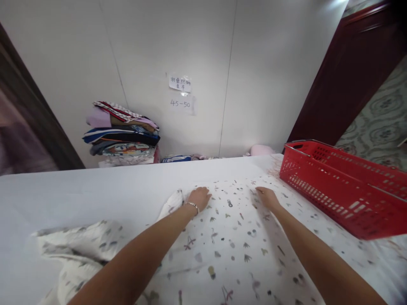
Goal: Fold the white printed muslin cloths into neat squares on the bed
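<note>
A white cloth (pixel 235 245) printed with small scattered motifs lies spread over the white table. My left hand (pixel 199 198), with a bracelet at its wrist, rests palm down near the cloth's far edge, its fingers apart. Across from it, my right hand (pixel 266 197) has its fingertips pressed together on the cloth near the same edge. On the left, part of the printed cloth is bunched in loose folds (pixel 85 241), partly hidden by my left forearm.
A red perforated plastic basket (pixel 333 195) with metal handles stands on the right, over the cloth's side. Behind the white table (pixel 47 199) is a stack of folded fabrics (pixel 124 133). Handwritten paper signs (pixel 180 83) hang on the pale wall.
</note>
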Demonstrator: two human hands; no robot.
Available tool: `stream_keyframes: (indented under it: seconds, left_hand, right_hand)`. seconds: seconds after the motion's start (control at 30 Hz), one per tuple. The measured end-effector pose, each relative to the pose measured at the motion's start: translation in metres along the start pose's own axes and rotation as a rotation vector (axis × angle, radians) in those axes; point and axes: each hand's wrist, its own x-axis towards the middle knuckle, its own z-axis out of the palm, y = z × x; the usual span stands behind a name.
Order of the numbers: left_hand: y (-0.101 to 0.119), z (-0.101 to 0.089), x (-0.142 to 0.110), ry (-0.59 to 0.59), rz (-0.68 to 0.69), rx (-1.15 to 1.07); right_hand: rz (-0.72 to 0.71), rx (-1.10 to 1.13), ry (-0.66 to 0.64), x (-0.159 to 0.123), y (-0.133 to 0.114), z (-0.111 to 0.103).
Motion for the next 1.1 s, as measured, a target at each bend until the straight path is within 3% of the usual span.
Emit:
stream_keyframes:
  seconds: [0.13, 0.3, 0.7, 1.1]
  left_hand:
    - [-0.014, 0.004, 0.029, 0.021, -0.08, 0.063]
    - [-0.027, 0.012, 0.046, -0.007, -0.113, 0.117]
    - [-0.025, 0.016, 0.05, 0.065, -0.148, 0.124]
    - [-0.024, 0.019, 0.053, 0.097, -0.178, 0.113]
  right_hand:
    - [-0.051, -0.005, -0.041, 0.05, -0.043, 0.023]
    - [-0.088, -0.077, -0.119, 0.082, -0.066, 0.041]
    - [-0.139, -0.236, -0.136, 0.081, -0.067, 0.044]
    - [-0.14, -0.222, -0.112, 0.076, -0.071, 0.041]
